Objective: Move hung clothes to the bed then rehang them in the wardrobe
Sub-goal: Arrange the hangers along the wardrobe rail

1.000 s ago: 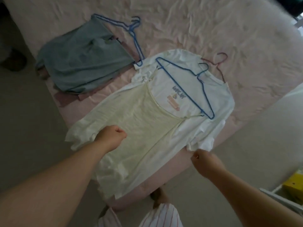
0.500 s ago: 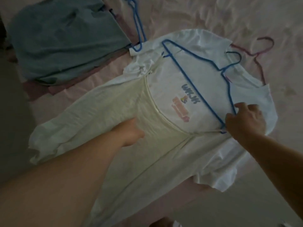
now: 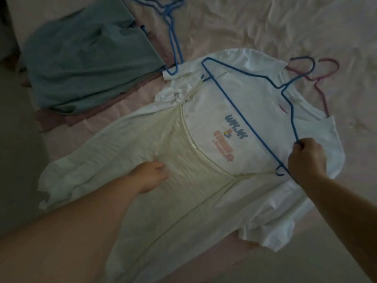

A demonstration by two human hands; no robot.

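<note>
Left hand [image 3: 150, 175] lies on the cream ribbed top [image 3: 130, 160], fingers [image 3: 161, 167] loosely curled and pressing the cloth, no pinch I can see. That top sits on the near part of the bed [image 3: 265, 27], overlapping a white printed tee [image 3: 230, 127]. Both look thin, soft, light: they'll sag and slide, so take them at shoulder seams or neckline, not mid-panel. Right hand [image 3: 306, 158] is closed round the near end of the blue wire hanger [image 3: 242, 117], which lies across the tee. The hanger looks stiff, thin and light; best gripped at a corner or the hook. Further back: a maroon hanger [image 3: 320, 86] poking out from under the tee, a grey-green garment [image 3: 81, 58] with another blue hanger [image 3: 173, 41] beside it.
</note>
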